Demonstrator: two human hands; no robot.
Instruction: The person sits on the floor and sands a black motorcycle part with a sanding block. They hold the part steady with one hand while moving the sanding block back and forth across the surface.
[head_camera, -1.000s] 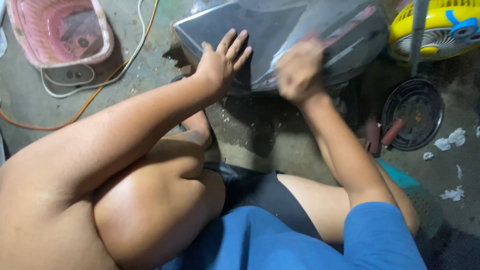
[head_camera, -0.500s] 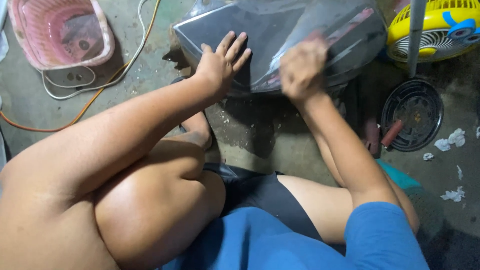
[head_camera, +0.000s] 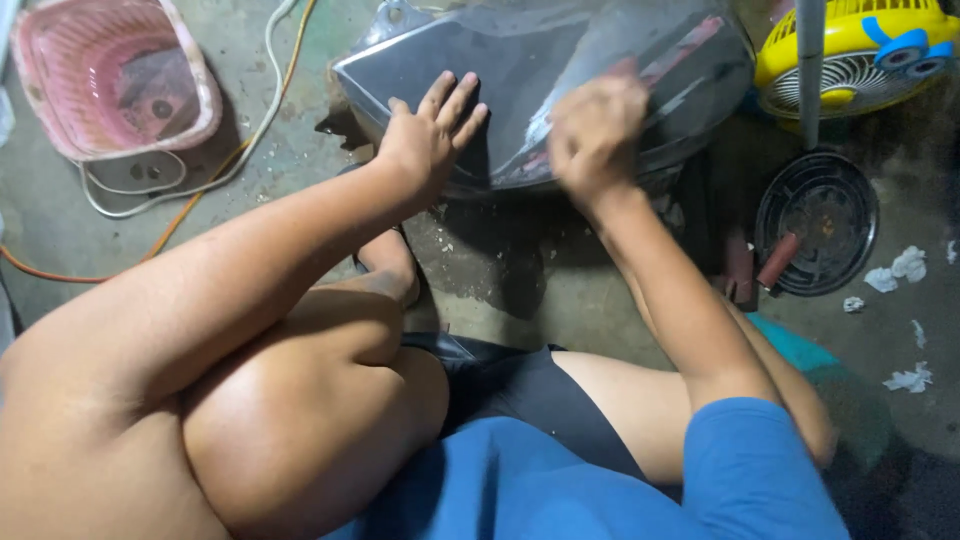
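A dark grey glossy curved panel (head_camera: 560, 60) with a red stripe lies on the concrete floor in front of me. My left hand (head_camera: 430, 135) rests flat on its near left part, fingers spread, holding nothing. My right hand (head_camera: 595, 135) presses on the panel's middle with fingers curled under; it is blurred by motion, and whatever may be under the fingers is hidden. My bare knee and blue shorts fill the bottom of the view.
A pink plastic basket (head_camera: 40, 70) stands at the top left beside white and orange cables (head_camera: 255, 120). A yellow fan (head_camera: 860, 50) and a round black grille (head_camera: 815, 220) with a red-handled tool sit at right. Torn white scraps (head_camera: 905, 265) lie on the floor.
My right hand has shifted slightly over the panel's surface and is now more blurred. My left hand has stayed flat in the same spot.
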